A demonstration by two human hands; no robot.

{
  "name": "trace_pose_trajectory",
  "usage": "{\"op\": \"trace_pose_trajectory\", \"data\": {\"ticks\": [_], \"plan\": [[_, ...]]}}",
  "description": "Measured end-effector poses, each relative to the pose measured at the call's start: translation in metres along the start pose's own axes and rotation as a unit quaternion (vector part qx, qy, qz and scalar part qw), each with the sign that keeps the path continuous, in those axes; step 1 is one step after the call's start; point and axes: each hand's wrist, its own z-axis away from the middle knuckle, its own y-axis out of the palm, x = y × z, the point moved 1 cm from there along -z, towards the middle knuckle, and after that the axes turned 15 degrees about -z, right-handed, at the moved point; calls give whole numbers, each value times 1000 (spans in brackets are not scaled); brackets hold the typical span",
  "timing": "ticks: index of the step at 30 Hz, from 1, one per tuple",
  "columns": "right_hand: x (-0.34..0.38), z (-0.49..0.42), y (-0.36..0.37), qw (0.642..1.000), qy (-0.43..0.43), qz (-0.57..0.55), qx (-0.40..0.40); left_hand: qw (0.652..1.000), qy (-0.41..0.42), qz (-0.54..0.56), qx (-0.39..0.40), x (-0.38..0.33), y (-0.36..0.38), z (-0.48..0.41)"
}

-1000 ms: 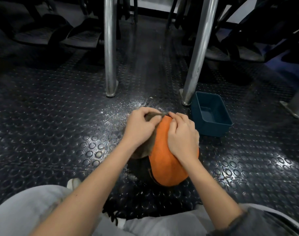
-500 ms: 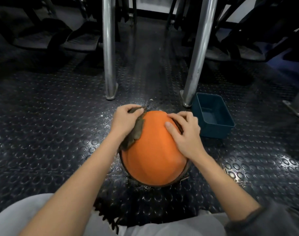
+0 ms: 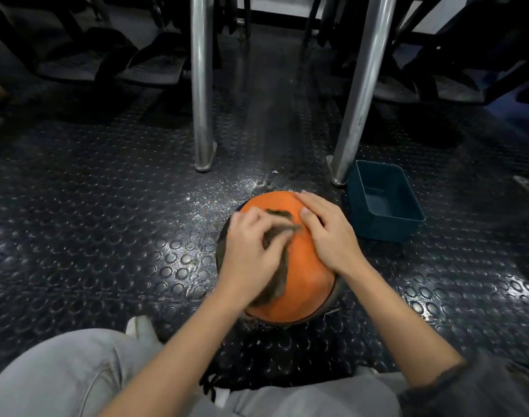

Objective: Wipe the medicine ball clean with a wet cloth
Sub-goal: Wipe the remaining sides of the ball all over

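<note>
One shift: left hand (image 3: 251, 254), fingers gripping cloth (image 3: 275, 287), moved centreward across medicine ball (image 3: 308, 272). Straight fingers of right hand (image 3: 329, 233) rest on it.

Both forearms reach forward and converge. Left hand (image 3: 251, 257): palm down, fingers curled, gripping the cloth (image 3: 272, 291); outline blurred. Right hand (image 3: 329, 236): flat, fingers extended and slightly spread, resting on the medicine ball (image 3: 305, 284). The hands sit close together.

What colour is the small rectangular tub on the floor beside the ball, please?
The tub is dark teal blue, seen best in the head view.
</note>
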Motion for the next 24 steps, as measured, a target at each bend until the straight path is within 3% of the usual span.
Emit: {"op": "trace_pose_trajectory", "data": {"ticks": [2, 4, 6, 8, 11, 14, 17, 22, 24], "plan": [[2, 5, 2, 1000, -6, -2, -3, 995, -95, -5, 9, 16, 3, -37], [5, 12, 3, 1000, -11, 12, -9, 977, -200, 9, 72, 29, 7, -69], [8, 16, 5, 999, -10, 31, -21, 968, -228, 7, 106, 33, 11, -77], [7, 16, 4, 999, -9, 35, -33, 977, -201, 12, 73, 25, 8, -62], [4, 12, 1, 999, -13, 15, -31, 995, -99, 0, -18, 6, -1, -10], [1, 6, 0, 1000, -7, 15, -25, 999, -12, -15, -30, -8, -4, 31], [1, 4, 0, 999, 1, 5, -32, 999, 4, -25, -25, -2, -3, 12], [-1, 10, 1, 999, -3, -2, -41, 972, -228, 1, 61, 28, 7, -66], [-3, 5, 2, 999, 6, -3, -44, 969, -241, 7, 54, 31, 12, -67]]}}
